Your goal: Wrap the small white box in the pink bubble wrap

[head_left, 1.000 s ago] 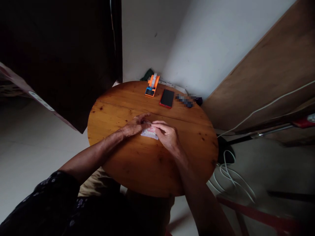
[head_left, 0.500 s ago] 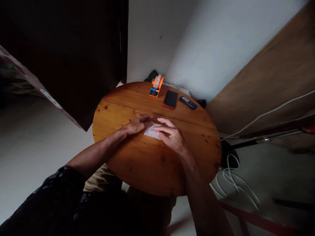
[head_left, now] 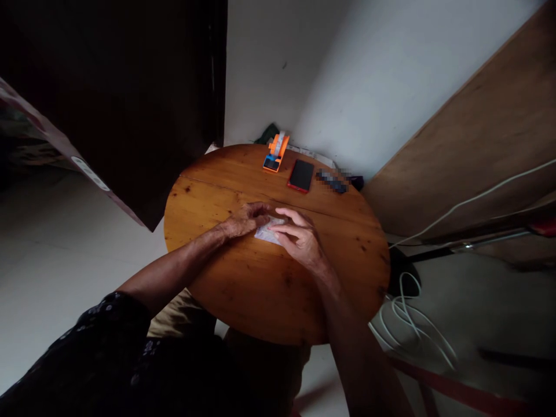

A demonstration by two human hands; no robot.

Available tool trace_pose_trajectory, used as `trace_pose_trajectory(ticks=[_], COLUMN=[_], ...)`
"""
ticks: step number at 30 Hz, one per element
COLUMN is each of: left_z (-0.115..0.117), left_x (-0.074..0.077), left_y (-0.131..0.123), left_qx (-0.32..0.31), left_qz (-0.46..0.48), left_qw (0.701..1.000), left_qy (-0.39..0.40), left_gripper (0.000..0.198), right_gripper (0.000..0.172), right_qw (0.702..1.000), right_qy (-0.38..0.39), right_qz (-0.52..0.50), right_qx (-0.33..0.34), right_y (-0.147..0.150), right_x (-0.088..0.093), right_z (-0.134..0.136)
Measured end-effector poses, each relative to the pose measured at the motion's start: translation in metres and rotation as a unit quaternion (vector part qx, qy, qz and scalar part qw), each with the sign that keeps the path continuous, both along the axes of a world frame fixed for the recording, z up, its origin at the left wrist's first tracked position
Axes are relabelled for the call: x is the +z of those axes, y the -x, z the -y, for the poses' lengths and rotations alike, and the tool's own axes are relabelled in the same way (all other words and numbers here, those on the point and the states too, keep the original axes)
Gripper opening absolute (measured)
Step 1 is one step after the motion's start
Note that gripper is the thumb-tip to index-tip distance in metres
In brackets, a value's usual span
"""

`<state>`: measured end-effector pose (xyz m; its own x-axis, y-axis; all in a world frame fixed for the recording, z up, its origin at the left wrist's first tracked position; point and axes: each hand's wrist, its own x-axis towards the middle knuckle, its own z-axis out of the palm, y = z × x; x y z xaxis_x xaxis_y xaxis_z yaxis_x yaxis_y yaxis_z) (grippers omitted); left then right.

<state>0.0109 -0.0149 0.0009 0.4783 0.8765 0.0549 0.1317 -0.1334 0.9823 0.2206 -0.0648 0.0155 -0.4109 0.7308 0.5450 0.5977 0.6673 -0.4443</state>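
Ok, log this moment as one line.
left hand: at pale packet, left end | right hand: spread, at packet's right end | packet: on wooden table | beyond: orange object, red-edged device

So there's an orange tape dispenser (head_left: 275, 156) near the back of the round wooden table (head_left: 256, 289), with a red-edged, black-screened slab (head_left: 300, 176) just beside it and some dark pixelated thingy (head_left: 332, 181) next along. Pale wall (head_left: 299, 75) behind, big brown board (head_left: 478, 127) off right, and loopy white cable (head_left: 405, 313) down on the floor (head_left: 460, 307).
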Motion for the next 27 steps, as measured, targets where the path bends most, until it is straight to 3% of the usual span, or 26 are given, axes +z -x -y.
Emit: trace_pose_trajectory(ticks=[4, 8, 11, 14, 16, 22, 27], left_z=[0.000, 0.000, 0.000, -0.003, -0.005, -0.013, -0.022], left_x=[-0.002, -0.005, -0.007, -0.007, -0.009, -0.013, -0.011], left_y=[0.000, -0.003, -0.002, -0.001, -0.001, -0.001, 0.007], left_qx=[0.003, 0.019, 0.018, 0.011, 0.011, 0.080, 0.174], left_qz=[0.006, 0.044, 0.065, 0.068, 0.079, 0.101, 0.093], left_qw=[1.000, 0.998, 0.997, 0.997, 0.996, 0.991, 0.980], left_qy=[0.002, 0.043, 0.042, 0.030, 0.036, 0.032, 0.025], left_gripper=[0.040, 0.042, 0.041, 0.042, 0.044, 0.038, 0.030], right_gripper=[0.019, 0.020, 0.024, 0.021, 0.019, 0.021, 0.025], right_qw=[0.998, 0.989, 0.990, 0.997, 0.995, 0.946, 0.928], right_qy=[0.019, 0.011, 0.014, 0.043, 0.056, 0.048, 0.117], right_qz=[-0.060, -0.138, -0.126, -0.065, -0.077, -0.295, -0.273], right_qx=[0.009, -0.057, -0.065, -0.020, -0.009, -0.123, -0.223], right_y=[-0.003, -0.011, -0.009, -0.003, -0.003, -0.024, -0.030], right_x=[0.011, 0.019, 0.014, 0.008, 0.008, 0.002, -0.028], right_z=[0.005, 0.007, 0.006, 0.005, 0.004, -0.009, -0.031])
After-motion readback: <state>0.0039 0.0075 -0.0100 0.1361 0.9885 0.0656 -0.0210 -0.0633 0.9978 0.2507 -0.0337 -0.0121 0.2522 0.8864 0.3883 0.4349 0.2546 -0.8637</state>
